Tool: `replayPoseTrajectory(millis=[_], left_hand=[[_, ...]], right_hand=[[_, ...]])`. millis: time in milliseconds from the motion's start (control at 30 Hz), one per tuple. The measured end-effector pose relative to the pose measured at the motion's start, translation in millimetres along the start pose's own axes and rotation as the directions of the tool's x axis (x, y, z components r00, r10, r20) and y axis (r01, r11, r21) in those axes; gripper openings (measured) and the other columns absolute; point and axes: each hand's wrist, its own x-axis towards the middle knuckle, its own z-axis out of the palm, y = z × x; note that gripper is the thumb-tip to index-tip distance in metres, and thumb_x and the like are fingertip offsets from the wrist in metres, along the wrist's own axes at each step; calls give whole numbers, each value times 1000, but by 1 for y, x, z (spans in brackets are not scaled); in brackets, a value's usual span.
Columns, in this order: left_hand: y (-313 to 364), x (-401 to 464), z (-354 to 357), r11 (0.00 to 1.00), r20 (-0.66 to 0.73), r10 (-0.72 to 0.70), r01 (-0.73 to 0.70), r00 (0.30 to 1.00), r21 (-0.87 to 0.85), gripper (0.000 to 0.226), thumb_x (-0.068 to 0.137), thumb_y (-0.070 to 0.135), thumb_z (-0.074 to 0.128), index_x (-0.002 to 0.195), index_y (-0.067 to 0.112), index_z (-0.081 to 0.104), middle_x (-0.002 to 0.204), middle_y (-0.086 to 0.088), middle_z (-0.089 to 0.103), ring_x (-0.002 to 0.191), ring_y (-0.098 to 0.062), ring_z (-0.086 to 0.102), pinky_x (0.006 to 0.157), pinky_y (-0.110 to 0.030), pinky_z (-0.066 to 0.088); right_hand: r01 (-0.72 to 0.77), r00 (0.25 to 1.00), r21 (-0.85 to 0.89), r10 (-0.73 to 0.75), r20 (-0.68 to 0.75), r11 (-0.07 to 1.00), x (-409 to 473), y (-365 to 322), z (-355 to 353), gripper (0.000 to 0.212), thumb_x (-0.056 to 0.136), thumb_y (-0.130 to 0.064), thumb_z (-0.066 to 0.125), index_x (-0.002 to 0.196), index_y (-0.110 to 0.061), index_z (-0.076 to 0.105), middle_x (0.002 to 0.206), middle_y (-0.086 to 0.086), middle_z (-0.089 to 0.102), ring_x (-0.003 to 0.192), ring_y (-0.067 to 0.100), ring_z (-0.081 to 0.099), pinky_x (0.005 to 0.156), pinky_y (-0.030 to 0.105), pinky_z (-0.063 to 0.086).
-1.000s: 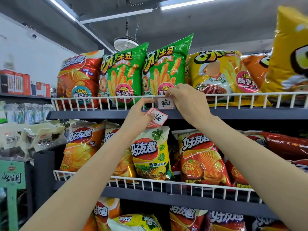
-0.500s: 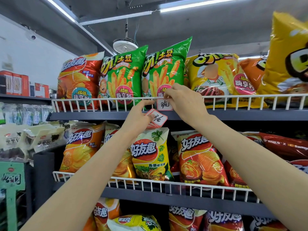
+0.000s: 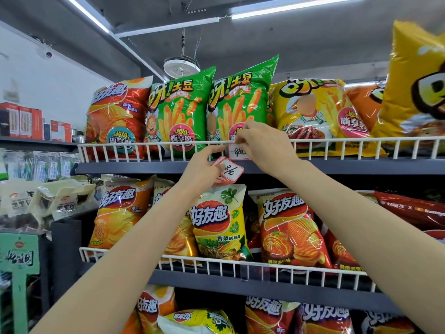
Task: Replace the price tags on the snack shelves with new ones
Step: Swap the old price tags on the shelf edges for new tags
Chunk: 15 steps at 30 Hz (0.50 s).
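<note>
Two price tags: one (image 3: pixel 237 151) on the top rail, pinched by right hand (image 3: pixel 263 145) fingers; one (image 3: pixel 228 171) gripped in left hand (image 3: pixel 201 169).

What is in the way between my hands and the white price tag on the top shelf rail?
Nothing visible. The right hand already pinches the white red-edged price tag on the white wire rail; the left hand holds spare red-bordered tags just below.

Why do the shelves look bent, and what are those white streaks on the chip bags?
Head view: the wide-angle lens bows the top wire rail and stretches the yellow bag at the right edge. The streaks are glare from the ceiling tube lights on glossy foil, as on the green fries bag. The faces printed on some bags are blurred out; the handwritten tag on the rail stays legible.
</note>
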Motion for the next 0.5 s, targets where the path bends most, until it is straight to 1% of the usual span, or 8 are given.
replayPoseTrajectory(millis=[100,133,233,267,333,400,500], left_hand=[[0,-4,2,1000,-40,2,-3,999,-18,35,94,7,50,127,21,50,94,-7,65,72,-11,62,64,-20,50],[-1,-5,3,1000,-62,4,-6,998,-24,33,95,8,49,126,20,50,93,-6,65,74,-12,62,66,-22,51],[-3,-8,7,999,-122,3,-9,992,-43,26,96,12,49,121,19,53,101,-10,67,86,-20,66,80,-37,54],[-4,-9,9,999,-138,2,-9,990,-47,25,96,12,49,120,19,53,103,-10,67,89,-21,66,84,-39,54],[-5,-10,10,998,-166,4,-13,986,-54,24,96,13,48,119,17,55,107,-8,66,94,-20,65,88,-39,53],[-6,-11,9,998,-192,11,-23,981,-64,22,96,14,48,116,15,57,109,-6,66,99,-20,64,88,-38,53],[-6,-12,8,986,-207,-24,-10,978,-165,15,97,12,47,106,17,57,103,-5,67,97,-20,64,91,-42,52]], right_hand=[[-2,1000,-2,2,1,1000,-4,0,0,18,96,-15,49,111,-18,58,107,2,53,97,21,55,60,31,43],[-6,1000,1,6,-2,1000,-6,0,1,20,95,-15,50,113,-18,57,107,2,53,95,21,55,59,31,43],[-40,999,19,40,6,999,-10,-2,4,22,94,-13,51,115,-17,57,106,3,50,94,21,54,62,34,51],[-54,999,29,54,8,998,-11,-3,5,22,94,-13,52,115,-17,57,107,3,50,94,21,54,64,35,52],[-70,998,45,70,3,997,-11,-5,5,22,93,-12,53,114,-16,59,108,3,50,96,20,53,66,37,54],[-69,998,58,69,0,996,-11,-6,3,21,93,-13,53,113,-15,61,110,3,50,98,20,53,67,38,54],[-73,997,67,72,17,995,-12,-7,1,22,95,-15,50,114,-14,61,111,3,51,101,20,52,69,39,54]])
